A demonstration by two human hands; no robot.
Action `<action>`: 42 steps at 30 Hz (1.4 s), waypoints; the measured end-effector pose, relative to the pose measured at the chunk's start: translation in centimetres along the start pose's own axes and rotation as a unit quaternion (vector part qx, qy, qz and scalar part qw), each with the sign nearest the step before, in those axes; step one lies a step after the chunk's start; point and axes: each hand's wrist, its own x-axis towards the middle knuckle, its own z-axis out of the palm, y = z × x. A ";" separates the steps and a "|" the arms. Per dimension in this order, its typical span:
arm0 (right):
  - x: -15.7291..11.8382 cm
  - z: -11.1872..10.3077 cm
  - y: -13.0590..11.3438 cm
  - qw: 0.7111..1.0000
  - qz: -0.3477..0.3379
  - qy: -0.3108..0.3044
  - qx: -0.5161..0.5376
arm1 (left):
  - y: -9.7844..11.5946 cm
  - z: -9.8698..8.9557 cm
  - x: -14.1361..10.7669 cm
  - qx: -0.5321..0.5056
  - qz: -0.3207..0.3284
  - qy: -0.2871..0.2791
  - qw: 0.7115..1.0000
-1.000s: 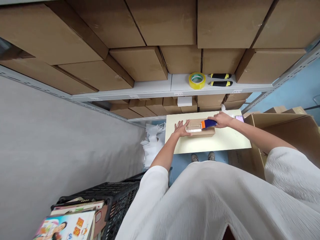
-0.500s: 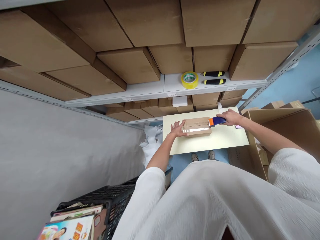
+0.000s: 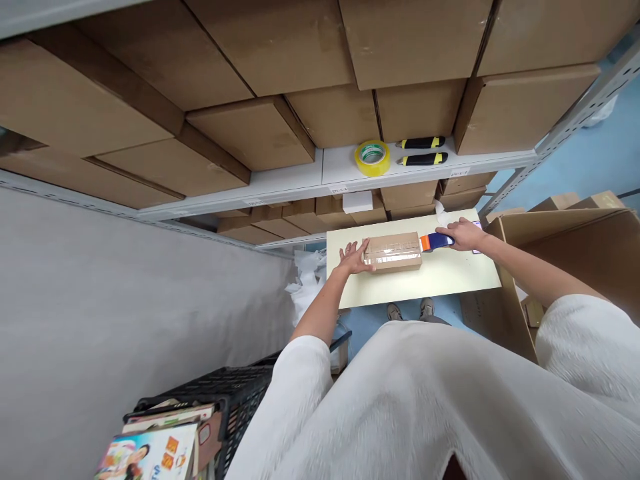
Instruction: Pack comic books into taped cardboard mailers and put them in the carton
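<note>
Our blue-handled tool point(image 3: 439, 241) moves to the small box point(image 3: 393, 248)'s right end.
Our right hand point(image 3: 464, 235)'s fingers wrap its handle; our left hand point(image 3: 354, 258)'s spread fingers brace the box.

Small box point(image 3: 393, 253) brown; tool point(image 3: 438, 241) navy and orange; tape roll point(image 3: 373, 167) yellow.

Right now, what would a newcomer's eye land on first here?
Probably the yellow tape roll on the grey shelf, beside two black-and-yellow knives. Then, on the pale tabletop, a small taped box gripped by the left hand, a blue-and-orange tool in the right hand.
</note>
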 end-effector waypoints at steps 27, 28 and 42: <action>0.8 1.5 -1.1 0.999 0.025 -0.015 0.016 | 5.9 3.6 -0.4 0.058 0.108 0.092 0.988; 0.8 1.4 -1.1 0.999 0.024 -0.016 0.015 | 6.0 3.5 -0.4 0.062 0.104 0.089 0.989; -0.2 1.1 0.4 0.999 0.029 -0.013 0.039 | 14.1 3.8 5.3 0.096 0.180 0.035 0.978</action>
